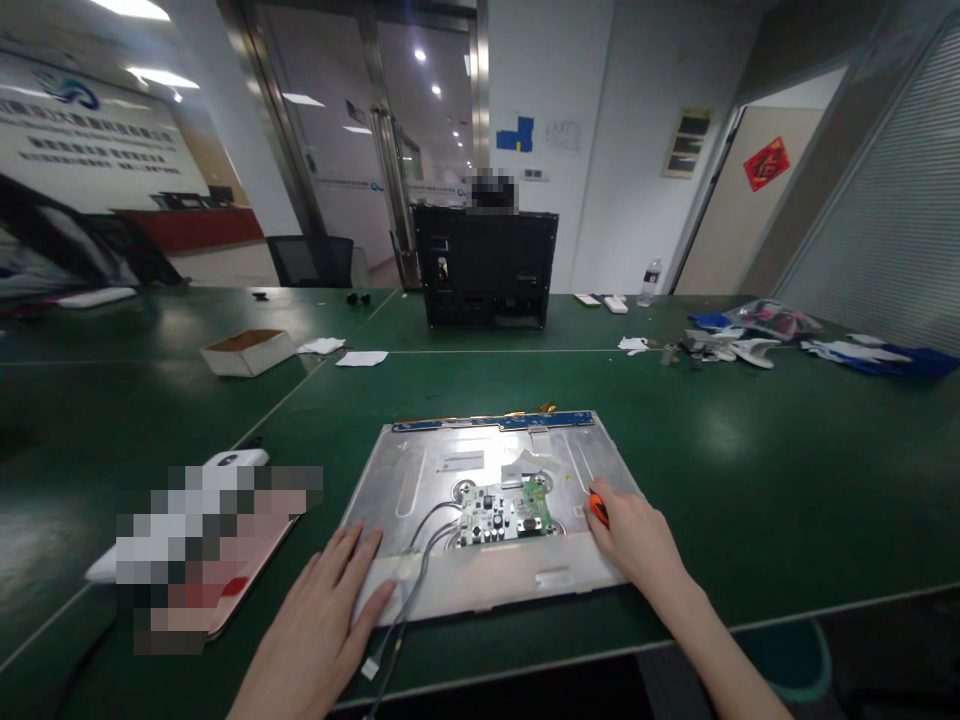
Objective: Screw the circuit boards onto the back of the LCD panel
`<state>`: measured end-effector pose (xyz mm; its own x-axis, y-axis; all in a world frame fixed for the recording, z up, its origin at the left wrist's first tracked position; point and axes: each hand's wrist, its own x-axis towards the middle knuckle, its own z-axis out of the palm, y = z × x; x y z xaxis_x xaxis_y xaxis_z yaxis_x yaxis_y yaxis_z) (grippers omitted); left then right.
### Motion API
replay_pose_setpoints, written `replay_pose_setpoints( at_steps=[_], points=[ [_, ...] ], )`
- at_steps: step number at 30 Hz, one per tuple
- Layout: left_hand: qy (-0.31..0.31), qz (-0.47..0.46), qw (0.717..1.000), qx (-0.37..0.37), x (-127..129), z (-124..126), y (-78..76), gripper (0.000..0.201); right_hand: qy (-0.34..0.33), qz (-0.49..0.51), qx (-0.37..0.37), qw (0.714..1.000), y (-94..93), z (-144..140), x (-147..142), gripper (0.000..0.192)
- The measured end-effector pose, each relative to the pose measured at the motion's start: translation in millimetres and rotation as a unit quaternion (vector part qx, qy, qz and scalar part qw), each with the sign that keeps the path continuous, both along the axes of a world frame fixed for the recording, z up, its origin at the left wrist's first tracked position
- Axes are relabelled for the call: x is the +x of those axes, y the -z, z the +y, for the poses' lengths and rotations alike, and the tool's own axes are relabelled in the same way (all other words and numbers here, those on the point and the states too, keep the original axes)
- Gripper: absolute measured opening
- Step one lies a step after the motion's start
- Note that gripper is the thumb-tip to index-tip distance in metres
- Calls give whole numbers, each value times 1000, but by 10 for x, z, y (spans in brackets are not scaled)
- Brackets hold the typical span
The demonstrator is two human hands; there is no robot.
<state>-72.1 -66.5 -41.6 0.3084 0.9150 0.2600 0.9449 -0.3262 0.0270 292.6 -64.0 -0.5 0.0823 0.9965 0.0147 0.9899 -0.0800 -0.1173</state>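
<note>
A silvery LCD display panel point(420, 480) lies back side up on the green table before me. Screwed near its middle is a green circuit board point(504, 512), and a narrow blue board point(495, 423) runs along its far edge. Dark cables point(417, 580) leave the circuit board and hang over the near edge, ending in a white connector. My left hand point(322, 610) rests on the panel's near left corner, fingers stretched out. At the right side, my right hand point(634, 530) is closed around an orange-and-black tool handle point(598, 508); the tool's working end is hard to make out.
Left of the panel lie a pink phone-like item point(259, 550), partly blurred, and a white device point(236, 458). Farther back are an open white box point(249, 353), paper pieces point(362, 358) and a black monitor chassis point(487, 265). Bags and scraps point(731, 345) lie far right, near a bottle point(649, 282).
</note>
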Motion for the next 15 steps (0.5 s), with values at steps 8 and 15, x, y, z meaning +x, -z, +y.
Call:
replay_pose_setpoints(
  at_steps=[8, 15],
  points=[
    [45, -22, 998, 23, 11, 76, 73, 58, 36, -1, -3, 999, 14, -41, 50, 37],
    [92, 11, 995, 22, 293, 72, 69, 65, 87, -9, -11, 996, -114, -20, 169, 27]
  ],
)
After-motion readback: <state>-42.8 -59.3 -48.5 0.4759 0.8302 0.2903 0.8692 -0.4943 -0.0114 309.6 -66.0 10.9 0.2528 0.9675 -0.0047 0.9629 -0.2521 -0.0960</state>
